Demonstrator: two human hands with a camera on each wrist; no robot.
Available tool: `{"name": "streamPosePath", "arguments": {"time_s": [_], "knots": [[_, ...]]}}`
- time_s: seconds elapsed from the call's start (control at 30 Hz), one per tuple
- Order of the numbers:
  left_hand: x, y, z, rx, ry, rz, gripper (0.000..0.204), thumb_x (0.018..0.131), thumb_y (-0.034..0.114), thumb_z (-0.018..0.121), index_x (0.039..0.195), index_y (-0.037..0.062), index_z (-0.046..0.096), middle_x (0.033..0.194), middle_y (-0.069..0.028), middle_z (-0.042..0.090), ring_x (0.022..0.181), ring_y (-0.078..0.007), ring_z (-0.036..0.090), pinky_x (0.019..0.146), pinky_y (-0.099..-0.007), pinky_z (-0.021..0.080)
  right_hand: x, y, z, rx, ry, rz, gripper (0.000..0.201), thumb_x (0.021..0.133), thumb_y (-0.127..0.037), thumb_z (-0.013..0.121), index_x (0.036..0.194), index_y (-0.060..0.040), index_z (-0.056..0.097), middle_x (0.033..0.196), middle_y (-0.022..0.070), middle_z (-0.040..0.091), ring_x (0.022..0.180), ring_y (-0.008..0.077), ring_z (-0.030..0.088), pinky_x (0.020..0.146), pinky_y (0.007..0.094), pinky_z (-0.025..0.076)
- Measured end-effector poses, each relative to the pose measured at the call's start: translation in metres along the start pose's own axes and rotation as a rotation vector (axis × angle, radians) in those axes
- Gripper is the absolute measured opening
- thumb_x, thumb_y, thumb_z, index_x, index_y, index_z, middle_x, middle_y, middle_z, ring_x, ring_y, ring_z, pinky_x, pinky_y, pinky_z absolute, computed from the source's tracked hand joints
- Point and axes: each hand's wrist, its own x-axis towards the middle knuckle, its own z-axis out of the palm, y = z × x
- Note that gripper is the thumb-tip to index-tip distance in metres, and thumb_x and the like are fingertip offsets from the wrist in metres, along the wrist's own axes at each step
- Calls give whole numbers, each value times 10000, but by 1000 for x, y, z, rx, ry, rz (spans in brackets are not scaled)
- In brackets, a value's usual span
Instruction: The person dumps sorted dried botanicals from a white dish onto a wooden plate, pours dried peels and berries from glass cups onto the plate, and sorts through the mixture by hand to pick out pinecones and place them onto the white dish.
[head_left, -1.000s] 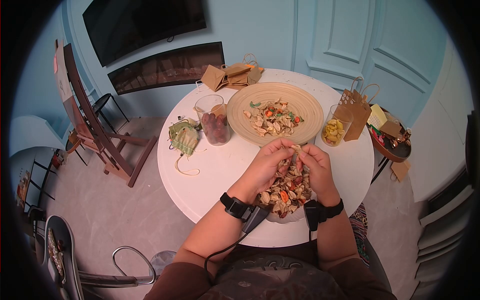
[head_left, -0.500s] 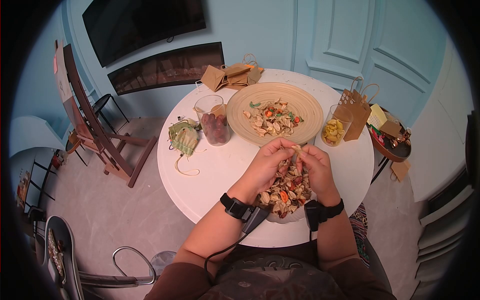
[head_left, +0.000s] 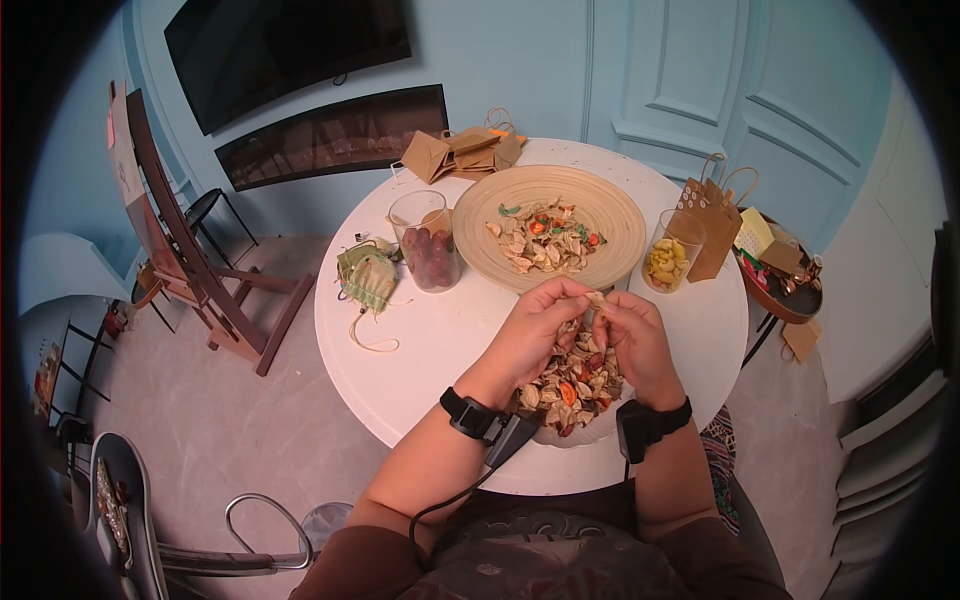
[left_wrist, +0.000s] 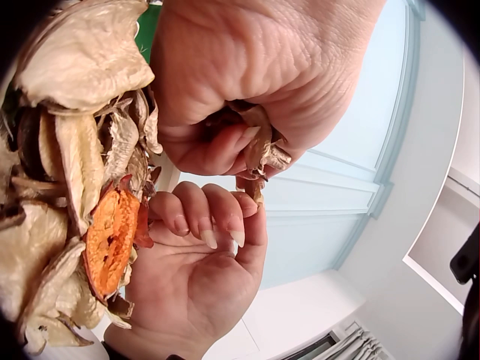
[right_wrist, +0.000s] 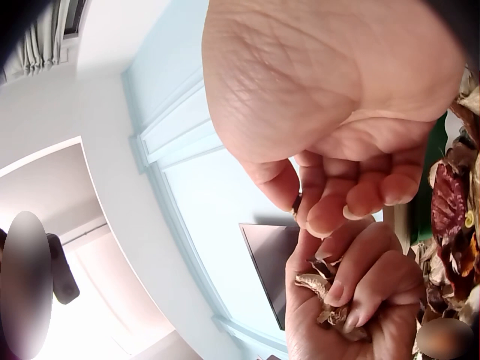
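My left hand (head_left: 540, 330) and right hand (head_left: 640, 338) meet at the fingertips over a heap of dried potpourri (head_left: 575, 390). Between them, both thumbs and forefingers pinch a pale dried petal (head_left: 596, 298). In the right wrist view, more dried pieces (right_wrist: 326, 300) lie inside the left hand's curled fingers. The right hand's other fingers bend loosely toward its palm. Among the curled beige petals of the heap sits an orange dried slice (left_wrist: 112, 241). The heap fills a pale bowl (head_left: 560, 438) close to my body, mostly hidden by potpourri and wrists.
Beyond the hands, a wide wooden plate (head_left: 480, 245) bears more potpourri. Left of it stand a glass of dark red fruit (head_left: 432, 258) and a green drawstring pouch (head_left: 370, 278). To its right are a glass of yellow pieces (head_left: 667, 265) and a paper bag (head_left: 712, 240).
My right wrist has shifted slightly to the right and turned a little. The left hand keeps its place, and both hands still pinch the petal.
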Motion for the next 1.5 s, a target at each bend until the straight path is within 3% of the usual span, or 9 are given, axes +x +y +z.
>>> {"name": "streamPosePath", "arguments": {"time_s": [0.5, 1.5], "knots": [[1, -3, -4, 20, -28, 27, 53, 986, 79, 548, 1024, 70, 584, 864, -31, 665, 579, -37, 484, 513, -170, 380, -1, -1, 0, 57, -21, 28, 171, 966, -134, 531, 853, -23, 595, 771, 37, 611, 650, 109, 553, 630, 240, 436], [2, -5, -8, 29, -38, 33, 24, 965, 66, 564, 971, 87, 556, 850, -19, 649, 588, -37, 486, 516, -181, 395, -1, 0, 2, -60, -22, 18, 184, 967, -124, 530, 835, -16, 600, 742, 17, 585, 625, 86, 544, 590, 227, 436]]}}
